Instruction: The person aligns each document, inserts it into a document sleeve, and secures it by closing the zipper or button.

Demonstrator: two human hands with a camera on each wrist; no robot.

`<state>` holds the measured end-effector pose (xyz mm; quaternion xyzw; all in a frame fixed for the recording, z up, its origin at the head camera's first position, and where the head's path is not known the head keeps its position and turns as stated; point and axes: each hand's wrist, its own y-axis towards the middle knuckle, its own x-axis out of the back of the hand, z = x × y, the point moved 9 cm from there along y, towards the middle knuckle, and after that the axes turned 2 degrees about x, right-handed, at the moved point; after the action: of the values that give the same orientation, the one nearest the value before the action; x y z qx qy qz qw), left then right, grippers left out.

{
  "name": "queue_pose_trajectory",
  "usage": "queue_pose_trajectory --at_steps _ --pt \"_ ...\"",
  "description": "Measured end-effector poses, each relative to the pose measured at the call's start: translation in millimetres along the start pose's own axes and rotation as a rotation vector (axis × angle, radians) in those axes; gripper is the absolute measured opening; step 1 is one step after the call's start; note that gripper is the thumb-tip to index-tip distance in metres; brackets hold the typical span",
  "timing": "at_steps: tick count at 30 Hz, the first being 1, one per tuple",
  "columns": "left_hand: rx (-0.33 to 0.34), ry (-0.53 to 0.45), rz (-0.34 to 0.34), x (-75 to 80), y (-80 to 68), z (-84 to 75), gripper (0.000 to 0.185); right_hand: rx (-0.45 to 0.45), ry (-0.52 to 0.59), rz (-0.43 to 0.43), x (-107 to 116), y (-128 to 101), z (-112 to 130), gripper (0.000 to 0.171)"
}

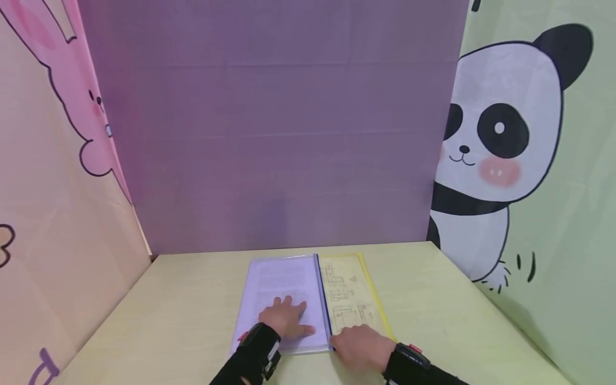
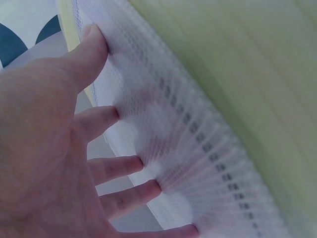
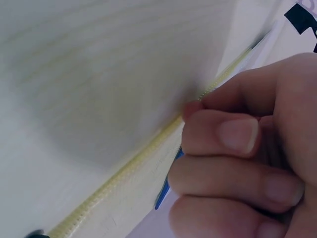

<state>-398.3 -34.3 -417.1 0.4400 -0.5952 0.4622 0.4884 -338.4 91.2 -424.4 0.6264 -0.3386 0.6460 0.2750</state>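
Note:
A whitish mesh document pouch [image 1: 284, 272] with printed paper inside lies flat, a dark blue zipper strip [image 1: 323, 294] along its right side. My left hand [image 1: 287, 319] presses on it with spread fingers; the left wrist view shows the fingertips denting the mesh [image 2: 163, 109]. At the pouch's lower right corner, by the near end of the blue strip, my right hand [image 1: 361, 346] pinches with curled fingers. The pinched part is hidden behind the fingers. A yellow-edged sheet or pouch [image 1: 344, 299] with line drawings lies alongside, its lower part behind the right hand.
Both pouches rest on a pale wood-grain table [image 1: 192, 299]. A purple curtain [image 1: 279, 133] stands at the table's far edge. Printed cloths with a pink animal [image 1: 77, 80] and a panda [image 1: 510, 123] flank the left and right sides.

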Motion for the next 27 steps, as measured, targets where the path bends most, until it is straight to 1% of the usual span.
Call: queue_pose_trajectory --at_steps 6,11,13,16,20,24,26,27 --pt "-0.003 0.002 -0.002 -0.3 0.7 0.3 0.073 -0.009 0.062 -0.014 1 1 -5 0.014" --pt "-0.002 -0.004 0.008 0.0 0.9 0.0 0.073 -0.025 0.063 -0.027 5 3 -7 0.020" --pt "0.000 -0.011 0.010 0.3 1.4 0.1 0.073 -0.029 0.056 -0.043 9 4 -9 0.023" --pt "-0.002 -0.018 0.015 0.0 2.5 0.9 0.073 -0.034 0.079 -0.076 17 7 -12 0.027" --pt "0.006 -0.028 0.031 -2.6 4.6 4.8 0.074 -0.043 0.116 -0.113 23 13 -21 0.025" --pt "-0.003 -0.050 0.034 -4.0 4.3 5.3 0.074 -0.094 0.121 -0.119 17 16 -35 0.016" --pt "-0.011 -0.067 0.033 -4.6 3.7 4.9 0.074 -0.122 0.135 -0.107 12 16 -43 0.020" --pt "-0.013 -0.077 0.032 -4.5 3.3 5.0 0.074 -0.135 0.144 -0.094 9 16 -46 0.027"
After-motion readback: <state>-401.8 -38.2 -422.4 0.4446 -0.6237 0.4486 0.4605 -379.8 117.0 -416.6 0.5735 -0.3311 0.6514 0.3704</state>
